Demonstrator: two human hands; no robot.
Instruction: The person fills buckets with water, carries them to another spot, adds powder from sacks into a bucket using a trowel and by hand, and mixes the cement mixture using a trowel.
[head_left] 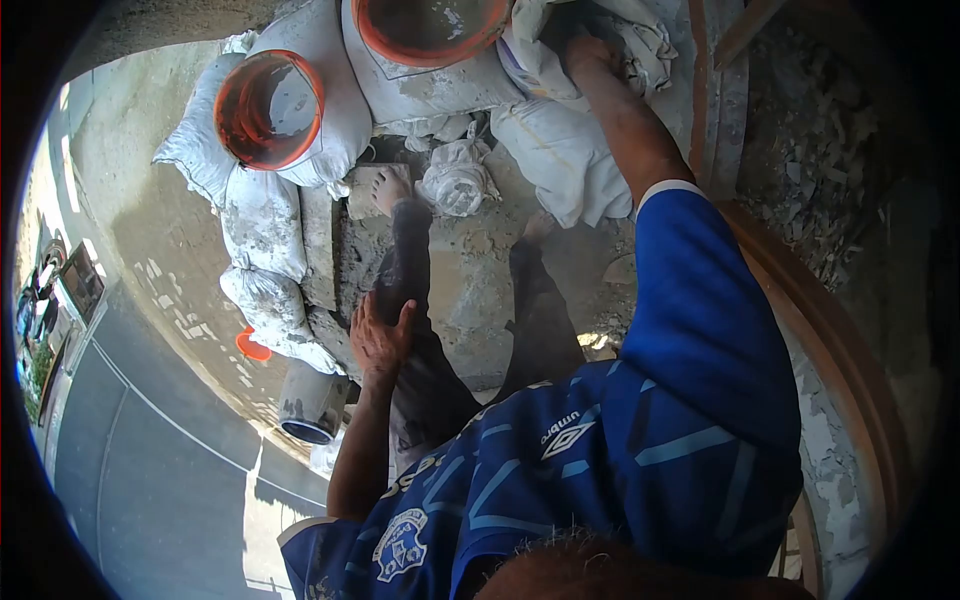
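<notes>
My left hand (380,340) rests on my left leg near the knee, its fingers apart and nothing in it. With my arm stretched forward, my right hand (592,55) is at the mouth of an open white woven sack (535,50). Its fingers are partly hidden in shadow and by the sack's folds, and I cannot make out what they hold, if anything. An orange bucket (372,25) of grey liquid stands left of that sack. A second orange bucket (230,115), with pale liquid inside, sits farther left on white sacks.
Filled white sacks (262,220) line the left side, above a paved street (170,440). A crumpled white bag (458,180) lies by my left foot. A dark bucket (312,400) lies tipped at lower left. Rubble (820,180) and a curved brown frame (830,330) are at right.
</notes>
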